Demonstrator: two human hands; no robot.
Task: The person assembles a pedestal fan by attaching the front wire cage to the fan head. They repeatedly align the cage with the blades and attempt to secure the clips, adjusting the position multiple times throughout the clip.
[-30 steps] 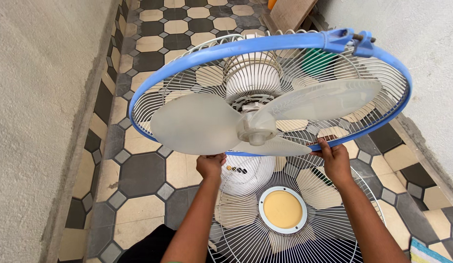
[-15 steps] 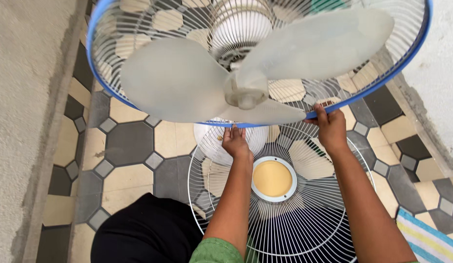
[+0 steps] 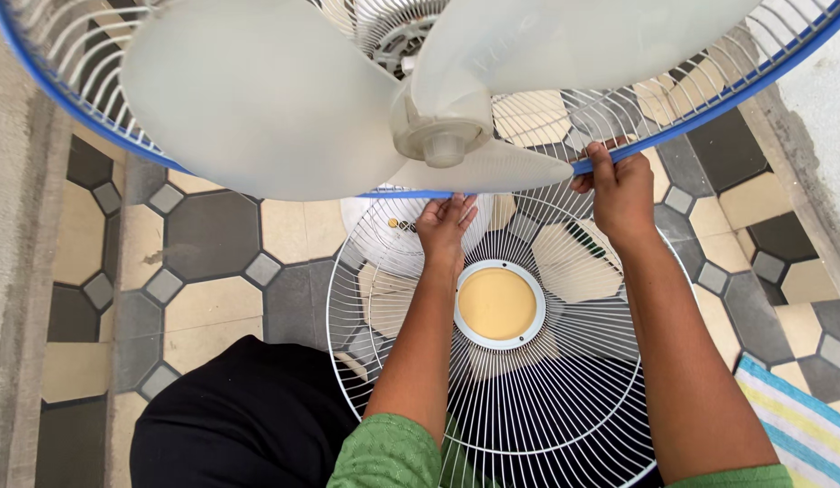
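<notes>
We hold a big fan up in front of us. It is the back wire cage [image 3: 727,72] of the fan, with a blue ring [image 3: 709,122] around its edge and three pale blades [image 3: 257,99] on a hub [image 3: 442,136] in the middle. The fan fills the top of the view and hangs above the floor.

Our right hand [image 3: 623,194] grips the blue ring at the bottom edge of the fan. The fingers [image 3: 605,163] curl over the ring and squeeze it tight, so the ring runs right through the hand. Our left hand [image 3: 445,226] is lower and more to the middle. Its fingers [image 3: 456,206] reach up to the blue ring just under the hub. The fingertips go behind the ring and a blade, so we cannot tell if they hold it or only touch it.

Under our arms lies the front wire cover [image 3: 492,389] of the fan, flat on the floor. It is white, with a round yellow disc [image 3: 497,303] in the middle. A white round part [image 3: 384,235] sits just past it, near the left hand.

The floor [image 3: 212,244] has grey and cream tiles. A striped cloth [image 3: 799,425] lies at the right. We wear green sleeves [image 3: 388,452] and black trousers [image 3: 239,416].
</notes>
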